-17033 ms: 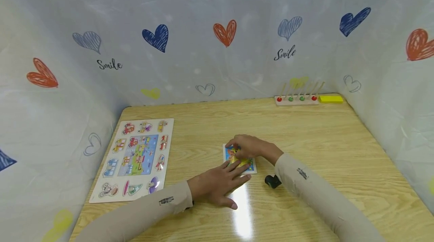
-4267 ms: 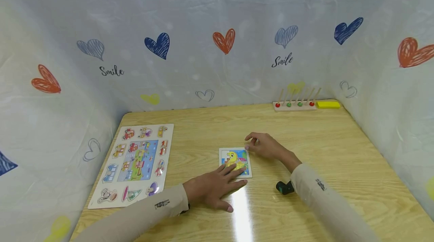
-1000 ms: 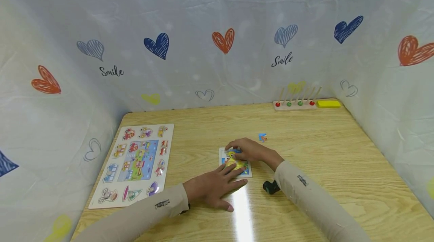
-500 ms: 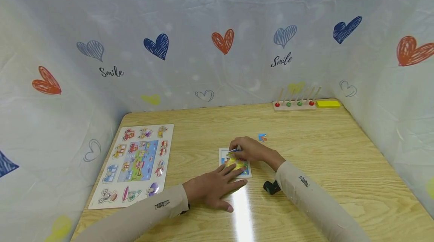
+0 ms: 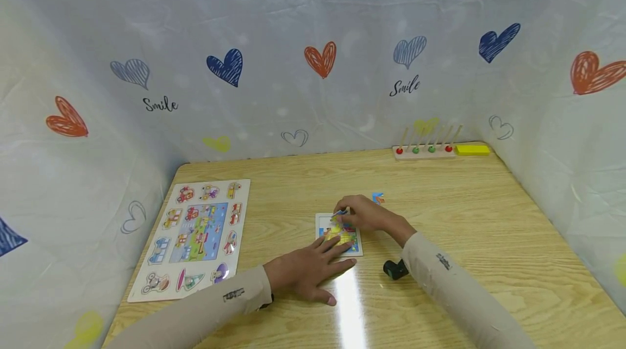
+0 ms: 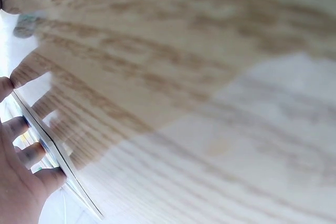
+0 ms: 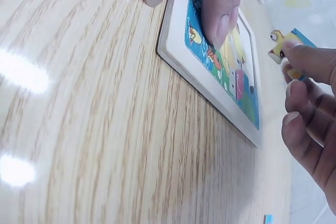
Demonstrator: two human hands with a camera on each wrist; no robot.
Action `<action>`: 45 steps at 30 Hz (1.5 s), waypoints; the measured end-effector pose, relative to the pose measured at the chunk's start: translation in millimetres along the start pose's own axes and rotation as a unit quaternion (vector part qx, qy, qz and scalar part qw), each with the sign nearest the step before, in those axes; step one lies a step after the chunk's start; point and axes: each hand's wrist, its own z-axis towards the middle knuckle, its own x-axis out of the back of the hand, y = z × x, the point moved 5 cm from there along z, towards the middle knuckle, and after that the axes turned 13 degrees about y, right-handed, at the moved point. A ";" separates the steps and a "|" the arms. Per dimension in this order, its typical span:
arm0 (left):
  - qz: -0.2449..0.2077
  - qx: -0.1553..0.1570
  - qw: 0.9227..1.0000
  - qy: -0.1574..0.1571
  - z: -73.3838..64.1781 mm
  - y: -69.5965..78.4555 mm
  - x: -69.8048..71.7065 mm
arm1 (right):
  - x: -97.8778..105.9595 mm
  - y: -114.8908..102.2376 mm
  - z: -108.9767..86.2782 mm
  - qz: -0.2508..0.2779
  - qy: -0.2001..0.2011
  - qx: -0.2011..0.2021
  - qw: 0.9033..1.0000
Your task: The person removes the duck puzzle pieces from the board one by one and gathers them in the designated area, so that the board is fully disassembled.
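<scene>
A small square jigsaw puzzle in a white frame (image 5: 318, 221) lies near the middle of the wooden table. My left hand (image 5: 310, 273) rests with spread fingers across its lower part, covering some of the picture. Over the puzzle's top edge, my right hand (image 5: 364, 213) pinches a yellow and blue jigsaw piece (image 7: 286, 45) printed with an eye, tilted and clear of the frame. White backing shows at the puzzle's upper left. One loose jigsaw piece (image 5: 377, 197), blue and orange, lies on the table just beyond the right hand.
At left lies a large white peg puzzle board (image 5: 244, 218) with vehicle and toy shapes. A wooden peg stand (image 5: 423, 156) with red and green beads and a yellow block (image 5: 472, 150) sit along the back edge. Heart-printed sheeting surrounds the table.
One piece was laid beyond the puzzle since 4.3 s ago. Within the last second my right hand lifted another out of the frame and drew slightly right. My left hand stayed put.
</scene>
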 end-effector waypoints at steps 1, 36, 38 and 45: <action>0.000 0.000 1.000 0.002 -0.2 -0.1 0.2 | 1.0 0.6 -0.6 0.000 0.002 -0.002 1.000; -0.009 -0.001 1.000 0.006 0.1 1.2 2.3 | 30.3 44.7 -43.3 0.016 0.061 -0.064 0.996; -0.008 -0.001 1.000 0.008 -0.1 1.6 2.5 | 32.8 47.4 -46.6 0.013 0.067 -0.066 0.995; -0.003 -0.002 1.000 0.017 -0.5 2.0 2.4 | 43.9 55.8 -56.6 0.013 0.089 -0.078 0.993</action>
